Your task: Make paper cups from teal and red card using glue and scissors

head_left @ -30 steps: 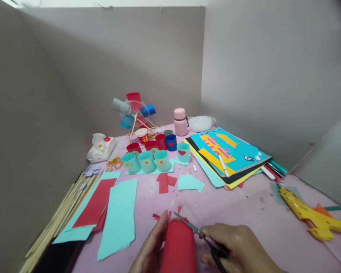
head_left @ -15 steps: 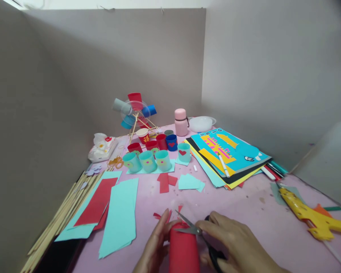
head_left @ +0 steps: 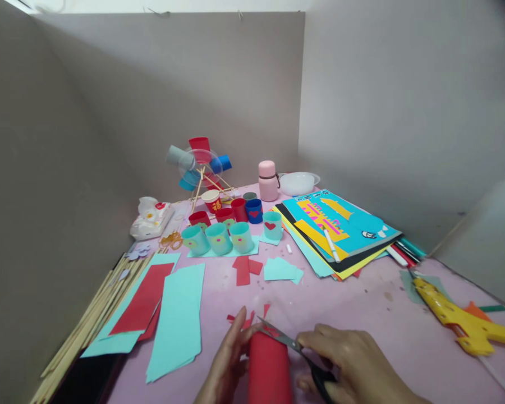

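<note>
A red roll is held over the pink table, its far end turned away from the person and its near end cut off by the lower edge of the view. Its left side is gripped by the left hand, whose thumb and fingers are curled about the far rim; how far the fingers are wrapped underneath cannot be told. On the roll's right side, a pair of scissors is gripped by its black handles in the right hand, and the blades, brought nearly together, are laid across the roll's far rim; whether paper is caught between them cannot be made out. Small red scraps are scattered just past that rim. Farther beyond the roll, cut red pieces and turquoise pieces are laid side by side, and behind them three turquoise cups with flower dots are lined up. To the roll's left, turquoise strips are stacked, and wooden sticks are bundled farther out on that side. To its far right a yellow glue gun is laid down, and beyond the roll to the right a blue picture sheet is placed on layered coloured paper, with a white marker rested on it.
</note>
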`<state>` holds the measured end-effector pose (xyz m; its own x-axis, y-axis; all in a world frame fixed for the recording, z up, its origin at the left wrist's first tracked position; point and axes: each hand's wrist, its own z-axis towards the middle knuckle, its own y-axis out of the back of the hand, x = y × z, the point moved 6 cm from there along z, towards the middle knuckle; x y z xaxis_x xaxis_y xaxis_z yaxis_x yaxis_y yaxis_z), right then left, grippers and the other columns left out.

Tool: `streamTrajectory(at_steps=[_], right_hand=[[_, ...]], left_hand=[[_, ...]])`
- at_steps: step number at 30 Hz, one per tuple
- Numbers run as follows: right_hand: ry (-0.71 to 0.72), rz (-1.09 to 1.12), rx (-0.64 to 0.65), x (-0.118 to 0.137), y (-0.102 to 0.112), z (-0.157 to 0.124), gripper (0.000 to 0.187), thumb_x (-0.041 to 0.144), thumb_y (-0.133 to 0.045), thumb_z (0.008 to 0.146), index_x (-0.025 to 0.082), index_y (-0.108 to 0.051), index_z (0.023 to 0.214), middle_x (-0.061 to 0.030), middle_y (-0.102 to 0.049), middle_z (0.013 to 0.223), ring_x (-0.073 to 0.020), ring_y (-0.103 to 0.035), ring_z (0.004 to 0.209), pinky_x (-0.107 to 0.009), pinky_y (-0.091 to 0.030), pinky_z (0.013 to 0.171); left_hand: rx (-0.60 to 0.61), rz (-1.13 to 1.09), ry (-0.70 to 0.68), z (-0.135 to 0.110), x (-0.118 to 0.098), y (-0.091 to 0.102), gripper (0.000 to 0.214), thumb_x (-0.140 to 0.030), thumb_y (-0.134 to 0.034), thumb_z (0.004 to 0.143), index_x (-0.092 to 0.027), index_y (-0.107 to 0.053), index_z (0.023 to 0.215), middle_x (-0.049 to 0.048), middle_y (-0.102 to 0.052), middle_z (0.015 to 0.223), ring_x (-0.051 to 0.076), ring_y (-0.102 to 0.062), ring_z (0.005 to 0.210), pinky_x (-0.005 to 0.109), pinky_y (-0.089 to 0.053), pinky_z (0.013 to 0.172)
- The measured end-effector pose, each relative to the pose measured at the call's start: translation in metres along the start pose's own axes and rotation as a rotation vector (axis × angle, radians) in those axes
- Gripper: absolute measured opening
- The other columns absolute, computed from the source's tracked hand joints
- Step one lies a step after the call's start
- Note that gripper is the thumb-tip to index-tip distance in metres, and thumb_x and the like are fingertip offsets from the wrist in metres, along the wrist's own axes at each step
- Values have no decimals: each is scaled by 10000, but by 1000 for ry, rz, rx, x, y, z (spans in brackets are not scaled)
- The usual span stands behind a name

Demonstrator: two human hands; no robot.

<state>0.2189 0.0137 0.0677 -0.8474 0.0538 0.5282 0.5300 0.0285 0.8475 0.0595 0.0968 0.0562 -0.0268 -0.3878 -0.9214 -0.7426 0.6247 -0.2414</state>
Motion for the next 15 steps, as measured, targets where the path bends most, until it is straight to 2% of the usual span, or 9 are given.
streamTrajectory(at_steps=[6, 11, 15], right_hand=[[-13, 40, -17, -2, 0, 0, 181, 312, -644, 741, 297, -695, 914, 15, -699, 746, -172, -632, 637, -227, -350, 547], [-32, 64, -29, -4, 0, 0, 183, 321, -626, 752, 295, -701, 917, 12, -704, 741, -171, -625, 619, -227, -352, 541], [-35, 101, -32, -4, -1, 0, 175, 303, -640, 742, 296, -704, 905, 19, -712, 753, -168, -631, 637, -223, -355, 548]], left_hand=[[-72, -53, 3, 0, 7, 10, 465, -573, -510, 814, -361, -577, 1223, 39, -647, 1247, 269, -515, 1244, 428, -443, 978], [-155, -133, 33, 8, 22, 8, 569, -606, -523, 791, -320, -538, 1282, 52, -701, 1127, 295, -501, 1255, 472, -375, 1046], [-193, -149, -5, 7, 19, 11, 595, -620, -543, 770, -327, -532, 1288, 44, -722, 1034, 291, -557, 1194, 452, -356, 1067]])
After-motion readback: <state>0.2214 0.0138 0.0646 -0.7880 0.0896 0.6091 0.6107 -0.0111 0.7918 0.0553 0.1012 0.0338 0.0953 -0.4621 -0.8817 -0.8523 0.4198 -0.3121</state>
